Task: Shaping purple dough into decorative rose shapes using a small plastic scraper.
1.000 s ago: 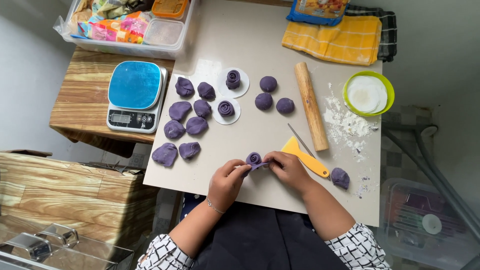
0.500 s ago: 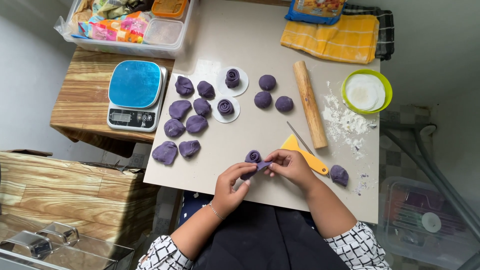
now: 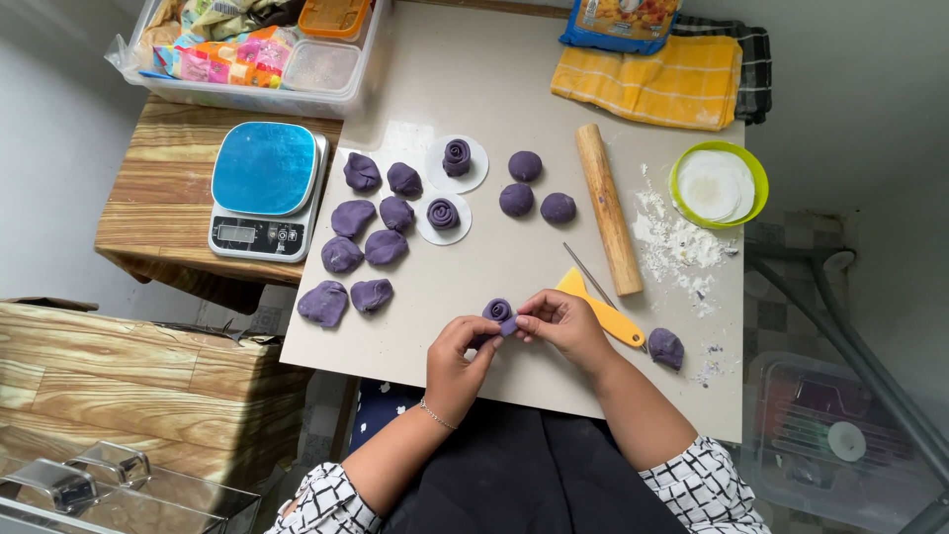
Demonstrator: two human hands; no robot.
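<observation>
i hold a purple dough rose point(image 3: 498, 312) between both hands at the near edge of the table point(image 3: 494, 109). the piece is a small rolled spiral, deep violet, with layered petal edges at its top and a thin tail of dough trailing toward my left fingers. my left hand point(image 3: 457, 358) pinches the lower end with thumb and forefinger; my right hand point(image 3: 561, 322) is closed on the right side of the roll with its fingertips.

the table is a pale beige board. two finished roses point(image 3: 450, 185) sit on white paper discs at mid table. to their left lie irregular dough lumps point(image 3: 368, 229); to their right, three smooth dough balls point(image 3: 534, 191). a wooden rolling pin point(image 3: 608, 208) lies lengthwise right of centre, beside scattered flour point(image 3: 677, 242) and a green bowl point(image 3: 719, 185) of white discs. a yellow scraper point(image 3: 601, 309) rests just beside my right hand, and one more dough piece point(image 3: 665, 348) lies to its right. a blue-topped scale point(image 3: 263, 189) stands on a wooden side table at left. a yellow cloth point(image 3: 652, 82) and a clear storage bin point(image 3: 252, 49) are at the far edge.

the underside of the rose is hidden by my fingers. a thin metal tool near the scraper is too small to identify.
</observation>
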